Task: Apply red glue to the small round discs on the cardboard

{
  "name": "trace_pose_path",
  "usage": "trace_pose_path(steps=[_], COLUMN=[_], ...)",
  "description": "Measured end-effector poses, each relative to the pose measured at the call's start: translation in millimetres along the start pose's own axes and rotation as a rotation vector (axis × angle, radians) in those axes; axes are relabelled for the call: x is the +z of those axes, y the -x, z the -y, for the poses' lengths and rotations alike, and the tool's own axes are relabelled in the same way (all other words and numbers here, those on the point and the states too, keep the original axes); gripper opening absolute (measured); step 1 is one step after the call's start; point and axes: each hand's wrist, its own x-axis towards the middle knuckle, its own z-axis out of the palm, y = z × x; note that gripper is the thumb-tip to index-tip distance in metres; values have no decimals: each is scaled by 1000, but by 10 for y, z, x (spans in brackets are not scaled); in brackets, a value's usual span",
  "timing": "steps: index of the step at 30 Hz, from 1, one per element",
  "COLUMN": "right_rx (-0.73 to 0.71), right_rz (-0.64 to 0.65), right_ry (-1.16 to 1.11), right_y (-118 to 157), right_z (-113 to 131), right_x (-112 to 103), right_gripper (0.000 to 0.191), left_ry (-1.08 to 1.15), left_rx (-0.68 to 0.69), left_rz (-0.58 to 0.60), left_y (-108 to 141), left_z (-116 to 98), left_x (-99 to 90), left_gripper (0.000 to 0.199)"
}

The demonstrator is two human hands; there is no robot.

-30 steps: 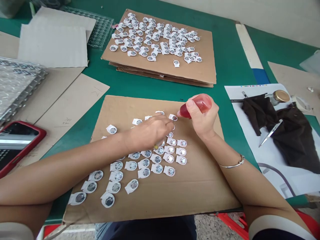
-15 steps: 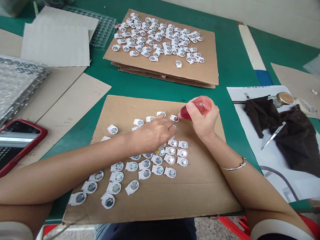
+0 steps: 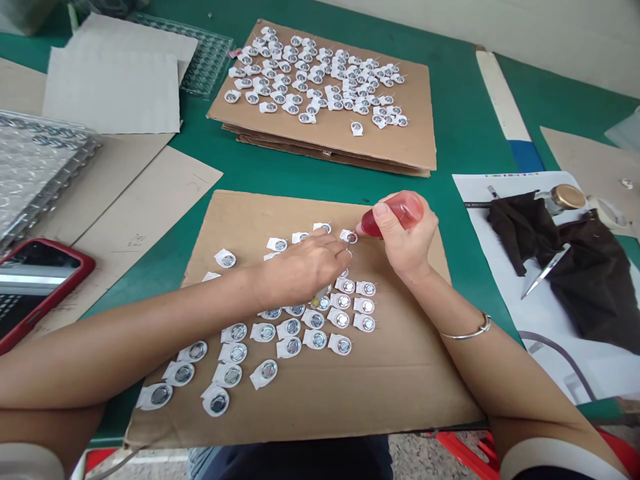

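My right hand [image 3: 413,243] is closed around a soft red squeeze bottle [image 3: 397,212], tilted so its narrow tip points left. That tip is at a small white tab with a round metal disc [image 3: 349,237], touching or nearly so. Just left of it, my left hand [image 3: 313,263] is curled, palm down, over other tabs. From beneath its palm pokes the yellowish end of a slim tool [image 3: 317,303]; the rest is hidden under my fingers. Several more disc tabs [image 3: 315,339] lie in loose rows on the brown cardboard sheet [image 3: 390,393] under my hands.
Behind, a stack of cardboard [image 3: 320,143] carries many similar tabs. At right, a dark cloth [image 3: 595,280], tweezers [image 3: 546,270] and a gold-lidded jar [image 3: 570,197] lie on white paper. A red-cased phone [image 3: 45,280] and clear plastic trays [image 3: 40,167] are at left.
Almost nothing differs. The bottle tip stays at the same tab, and both hands hold nearly the same positions; the view has shifted very slightly.
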Motion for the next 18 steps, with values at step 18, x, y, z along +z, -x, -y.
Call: trace_pose_path(steps=[18], right_rx=[-188], right_rz=[-19], right_ry=[284], right_y=[-50], right_z=[-57], right_x=[-19], right_gripper=[34], left_ry=[18], left_rx=[-9], left_rz=[6], left_y=[3], left_z=[10], left_x=[9], left_gripper=[14])
